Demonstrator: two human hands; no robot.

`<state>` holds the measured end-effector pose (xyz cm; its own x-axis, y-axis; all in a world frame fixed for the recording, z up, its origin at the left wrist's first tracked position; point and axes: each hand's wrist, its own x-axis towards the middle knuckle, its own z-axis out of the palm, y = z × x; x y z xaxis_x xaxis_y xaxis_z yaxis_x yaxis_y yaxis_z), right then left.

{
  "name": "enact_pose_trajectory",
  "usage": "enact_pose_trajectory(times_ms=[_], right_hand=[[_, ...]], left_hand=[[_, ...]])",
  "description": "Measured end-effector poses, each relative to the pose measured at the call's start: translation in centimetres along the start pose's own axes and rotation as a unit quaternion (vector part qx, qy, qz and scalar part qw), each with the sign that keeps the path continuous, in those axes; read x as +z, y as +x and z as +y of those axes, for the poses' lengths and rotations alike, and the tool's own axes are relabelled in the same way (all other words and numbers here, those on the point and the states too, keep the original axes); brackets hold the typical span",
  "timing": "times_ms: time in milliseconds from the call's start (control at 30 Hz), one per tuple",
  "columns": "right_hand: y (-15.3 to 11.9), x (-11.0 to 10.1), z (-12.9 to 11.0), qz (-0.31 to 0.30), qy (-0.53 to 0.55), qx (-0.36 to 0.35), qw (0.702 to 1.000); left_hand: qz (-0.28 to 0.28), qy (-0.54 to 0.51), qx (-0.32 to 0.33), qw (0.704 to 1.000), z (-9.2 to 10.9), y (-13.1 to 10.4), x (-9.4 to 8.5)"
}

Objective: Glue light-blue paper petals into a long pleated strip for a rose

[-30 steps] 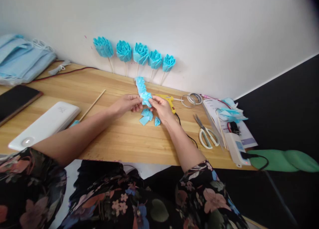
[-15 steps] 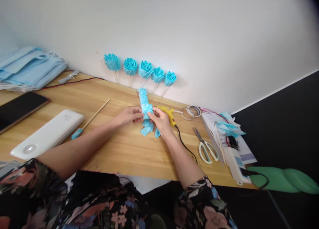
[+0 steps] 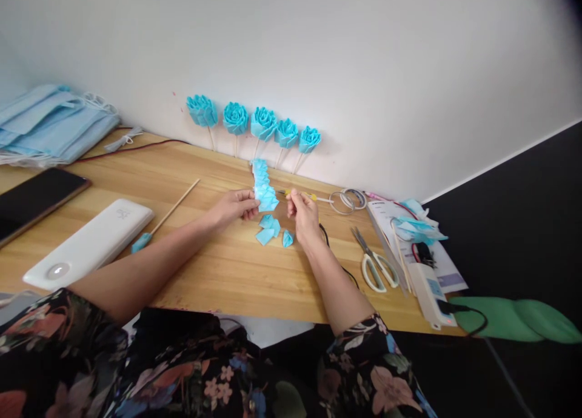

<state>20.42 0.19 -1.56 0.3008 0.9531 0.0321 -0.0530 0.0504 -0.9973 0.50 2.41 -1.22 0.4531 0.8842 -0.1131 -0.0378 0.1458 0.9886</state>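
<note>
My left hand (image 3: 240, 206) pinches the lower left edge of a folded light-blue strip (image 3: 267, 197), which extends away from me towards the wall. To its right my right hand (image 3: 304, 215) is apart from the strip, its fingers curled together; whatever may be in them is hidden. Behind that hand lies a yellow glue gun (image 3: 313, 197), mostly covered by it. Loose blue folded pieces (image 3: 268, 229) rest on the table below the strip, and a single folded blue piece (image 3: 288, 238) lies nearer my right wrist.
Several blue flowers on sticks (image 3: 235, 118) lean against the wall. Left are a stick with a blue tip (image 3: 175, 206), a white power bank (image 3: 91, 242), a phone (image 3: 40, 194) and stacked masks (image 3: 54, 124). Scissors (image 3: 373, 263), tape rolls (image 3: 353, 199) and a power strip (image 3: 431, 294) are right.
My right hand has let go of the blue strip and moved slightly right, its fingers curling in. My left hand keeps its hold, and the strip's near end now shows more fully.
</note>
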Motion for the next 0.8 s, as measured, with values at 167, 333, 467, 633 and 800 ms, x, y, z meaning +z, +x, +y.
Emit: enact_pose_trajectory(times_ms=[167,333,467,633,800], right_hand=[[-0.5,0.0,0.0,-0.013,-0.045,-0.044,0.998],[-0.4,-0.2,0.3,-0.023,-0.071,-0.065,0.995],[-0.3,-0.2,0.4,-0.035,-0.084,-0.063,0.994],[-0.7,0.0,0.0,-0.04,-0.062,-0.028,0.997],[-1.4,0.3,-0.2,-0.097,-0.071,-0.008,0.993]], left_hand=[[-0.015,-0.004,0.007,1.0,-0.1,0.0,-0.1],[-0.013,-0.004,0.0,1.0,-0.1,0.1,-0.1],[-0.015,-0.007,0.006,1.0,-0.1,0.1,-0.1],[-0.004,-0.019,0.002,1.0,0.0,0.0,0.0],[-0.003,-0.024,0.006,1.0,0.1,0.0,0.0]])
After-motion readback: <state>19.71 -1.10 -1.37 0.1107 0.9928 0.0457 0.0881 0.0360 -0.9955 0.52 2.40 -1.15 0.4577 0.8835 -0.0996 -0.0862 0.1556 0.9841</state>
